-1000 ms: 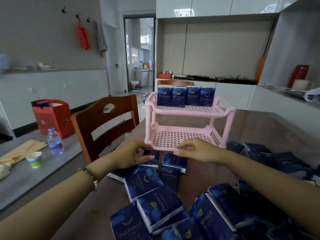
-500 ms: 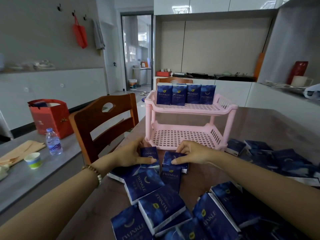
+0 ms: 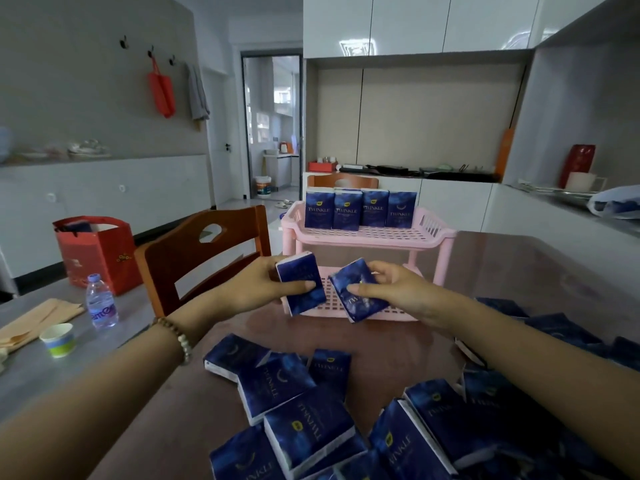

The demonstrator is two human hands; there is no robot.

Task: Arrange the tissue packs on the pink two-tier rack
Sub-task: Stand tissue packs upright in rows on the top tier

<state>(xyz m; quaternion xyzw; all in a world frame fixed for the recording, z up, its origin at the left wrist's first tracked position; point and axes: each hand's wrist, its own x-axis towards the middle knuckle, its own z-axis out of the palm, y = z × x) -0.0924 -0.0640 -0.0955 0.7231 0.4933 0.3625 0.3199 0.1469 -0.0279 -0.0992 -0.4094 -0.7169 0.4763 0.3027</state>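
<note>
The pink two-tier rack (image 3: pixel 437 234) stands on the brown table, with several dark blue tissue packs (image 3: pixel 360 211) upright in a row at the back of its top tier. My left hand (image 3: pixel 258 284) grips one blue tissue pack (image 3: pixel 298 271) and my right hand (image 3: pixel 398 289) grips another blue tissue pack (image 3: pixel 360 303). Both packs are held in the air just in front of the rack's lower tier, which looks bare. Several more loose packs (image 3: pixel 304 414) lie scattered on the table near me and to the right.
A wooden chair (image 3: pixel 197 258) stands at the table's left edge. Beyond it, a grey side table holds a water bottle (image 3: pixel 100 303), a paper cup (image 3: pixel 59 339) and a red gift bag (image 3: pixel 97 252). A second chair is behind the rack.
Both hands closed on a pack lying in front of the rack and lifted it off the table, up to the level of the lower tier.
</note>
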